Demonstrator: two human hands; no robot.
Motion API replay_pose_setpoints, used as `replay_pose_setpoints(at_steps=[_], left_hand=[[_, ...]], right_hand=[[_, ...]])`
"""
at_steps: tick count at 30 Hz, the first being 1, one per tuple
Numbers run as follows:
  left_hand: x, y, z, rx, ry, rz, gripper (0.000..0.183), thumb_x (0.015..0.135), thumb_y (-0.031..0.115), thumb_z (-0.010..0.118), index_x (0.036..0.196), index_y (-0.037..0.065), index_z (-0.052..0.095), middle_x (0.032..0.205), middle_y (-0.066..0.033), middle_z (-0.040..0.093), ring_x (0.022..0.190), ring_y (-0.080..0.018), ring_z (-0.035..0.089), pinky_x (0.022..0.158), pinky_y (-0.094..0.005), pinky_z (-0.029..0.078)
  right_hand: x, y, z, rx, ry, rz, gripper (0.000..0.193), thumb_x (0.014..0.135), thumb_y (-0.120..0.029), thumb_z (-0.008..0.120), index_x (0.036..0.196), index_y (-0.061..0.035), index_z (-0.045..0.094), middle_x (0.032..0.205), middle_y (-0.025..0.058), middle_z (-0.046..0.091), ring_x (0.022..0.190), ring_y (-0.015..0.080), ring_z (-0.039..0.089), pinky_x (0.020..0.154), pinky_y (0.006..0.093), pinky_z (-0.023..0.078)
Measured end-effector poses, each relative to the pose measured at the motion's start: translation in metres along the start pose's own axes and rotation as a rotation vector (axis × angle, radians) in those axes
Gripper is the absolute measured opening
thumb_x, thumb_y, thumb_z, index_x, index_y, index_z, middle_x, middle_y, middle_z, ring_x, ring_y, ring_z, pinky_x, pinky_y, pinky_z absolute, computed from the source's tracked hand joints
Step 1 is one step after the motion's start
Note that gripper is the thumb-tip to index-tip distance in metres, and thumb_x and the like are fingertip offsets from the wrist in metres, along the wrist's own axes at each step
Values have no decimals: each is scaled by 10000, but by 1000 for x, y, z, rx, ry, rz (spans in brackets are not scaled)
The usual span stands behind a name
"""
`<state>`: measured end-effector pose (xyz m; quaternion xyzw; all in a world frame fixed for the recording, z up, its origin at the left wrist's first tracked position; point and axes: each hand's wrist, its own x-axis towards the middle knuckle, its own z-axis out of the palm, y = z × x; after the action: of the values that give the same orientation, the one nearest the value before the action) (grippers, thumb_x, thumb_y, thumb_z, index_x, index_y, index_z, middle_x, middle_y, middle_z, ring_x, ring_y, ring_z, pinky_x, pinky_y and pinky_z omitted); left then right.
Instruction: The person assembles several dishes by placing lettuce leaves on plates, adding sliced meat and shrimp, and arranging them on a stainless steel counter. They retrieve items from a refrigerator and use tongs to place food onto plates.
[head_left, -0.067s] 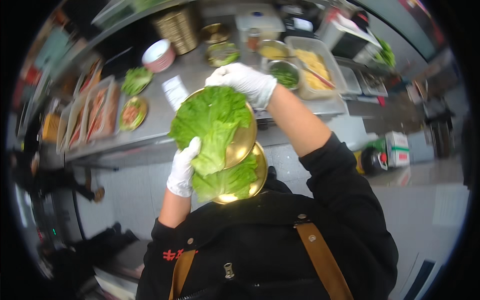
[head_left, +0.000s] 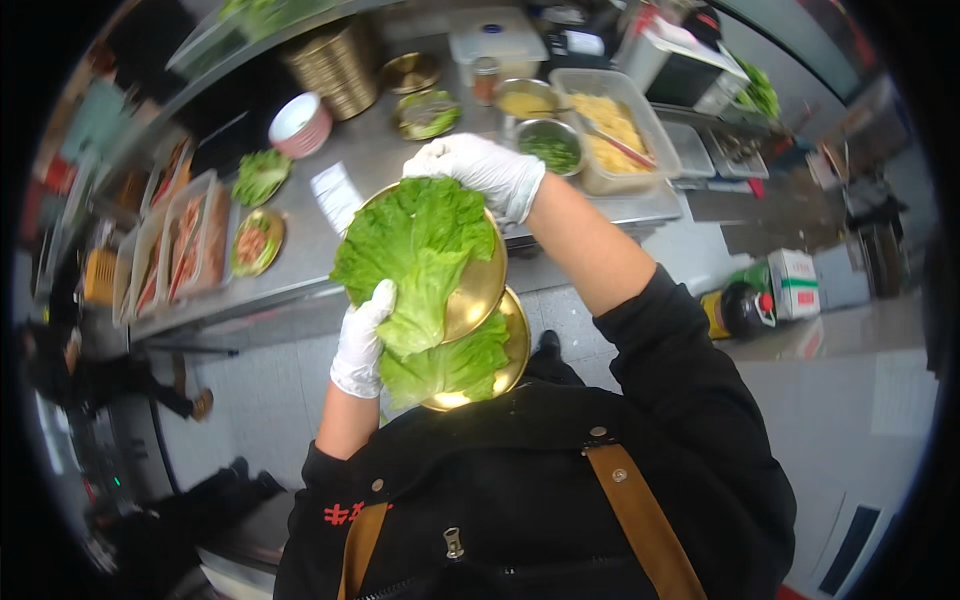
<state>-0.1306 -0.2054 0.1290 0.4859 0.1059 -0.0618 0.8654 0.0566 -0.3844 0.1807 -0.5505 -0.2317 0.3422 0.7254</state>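
My left hand (head_left: 359,345), in a white glove, grips the near-left side of a gold round plate (head_left: 481,289). Its thumb lies over a green lettuce leaf (head_left: 412,235) that covers much of this plate; the other fingers are hidden underneath. Closer to my body, partly below the first, is a second gold plate (head_left: 517,348) bearing another lettuce leaf (head_left: 447,367). What supports this lower plate is hidden. At the far edge of the upper plate my right hand (head_left: 483,171), also gloved, has its fingers curled closed; whatever they hold cannot be made out.
Beyond my hands runs a steel counter (head_left: 290,262). Tubs of pink meat (head_left: 208,240) stand left, beside a small plate of meat (head_left: 258,243). Across it are a pink bowl (head_left: 300,126), a pot of chopped greens (head_left: 550,148) and a tub of yellow food (head_left: 622,172). People stand at far left.
The counter and its containers sit slightly farther left in the picture. Both hands keep nearly the same place at the upper plate.
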Motion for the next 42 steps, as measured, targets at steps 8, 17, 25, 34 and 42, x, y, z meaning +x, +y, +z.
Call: replay_pose_setpoints(at_steps=[8, 17, 25, 34, 42], left_hand=[[70, -57, 132, 86, -26, -188, 463, 958, 352, 634, 1267, 11, 583, 1127, -94, 679, 979, -193, 674, 850, -338, 562], [105, -104, 173, -445, 181, 19, 512, 958, 337, 636, 1353, 29, 531, 1284, -131, 631, 1130, -254, 635, 1001, -401, 501], [46, -117, 163, -420, 474, 145, 512, 967, 346, 624, 1357, 30, 525, 1270, -130, 639, 1118, -255, 645, 1003, -413, 505], [-33, -113, 102, -516, 486, 225, 489, 978, 349, 610, 1327, 12, 547, 1255, -125, 640, 1108, -235, 640, 993, -398, 503], [-123, -107, 31, -400, 539, 205, 479, 1006, 387, 561, 1298, 7, 574, 1205, -92, 663, 1065, -189, 649, 933, -346, 537]], right_hand=[[-160, 35, -146, 0, 70, -113, 361, 1016, -267, 502, 1262, -17, 590, 1204, 117, 654, 1020, 183, 638, 901, 333, 520], [-279, 196, -348, -111, 333, 746, 284, 950, -215, 567, 1140, -21, 651, 1086, 148, 671, 951, 242, 631, 835, 393, 505], [-298, 289, -419, -362, 267, 924, 347, 975, -307, 530, 1115, -15, 654, 1032, 160, 679, 913, 282, 636, 803, 432, 498], [-243, 231, -301, -1468, -492, 164, 445, 1003, -412, 488, 1086, -8, 657, 971, 173, 688, 871, 328, 641, 767, 476, 490], [-65, 123, 45, -97, -577, 306, 557, 991, -398, 577, 1356, 17, 512, 1225, 105, 636, 1084, 175, 610, 954, 338, 482]])
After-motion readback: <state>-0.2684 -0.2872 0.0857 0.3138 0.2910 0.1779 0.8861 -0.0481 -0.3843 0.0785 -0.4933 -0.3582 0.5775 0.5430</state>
